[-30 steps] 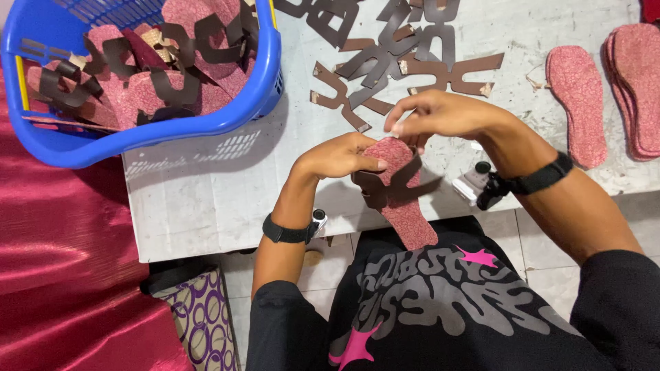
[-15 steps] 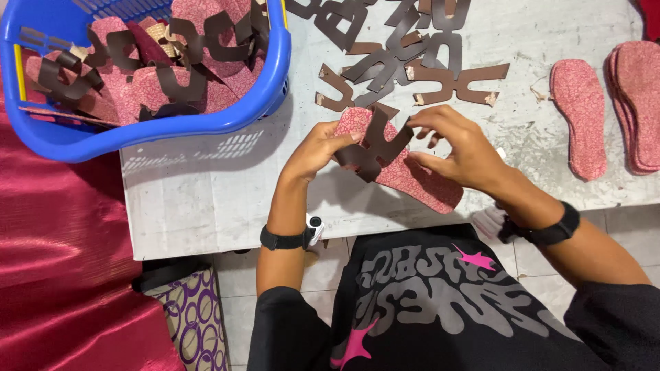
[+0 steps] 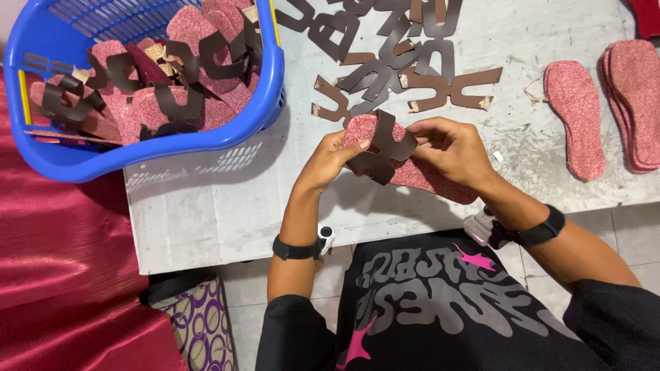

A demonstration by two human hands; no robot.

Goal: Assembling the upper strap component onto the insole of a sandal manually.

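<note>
- Head view, the hands: the left hand and right hand are both pinched shut on one red insole with a brown strap laid over its toe end, the left at the toe, the right over the strap's far arm. The piece is held just above the near part of the table, in front of the person's chest.
- Head view, done so far: a blue basket at far left holds a heap of insoles with straps already on them, which I take as finished work (the count is hard to make out in the tangle).
- Head view, left to do: a loose strap pile lies just beyond the hands, and bare insoles lie in a small stack at far right, one apart from the rest. Judging by this, the work is well under way but not near its end.
- Head view, edges and room: the near table edge runs right under the wrists, and the basket overhangs the left edge. Bare tabletop lies between basket and hands, and between hands and the bare insoles, so both reaches look open. A red cloth fills the left side below the table.
</note>
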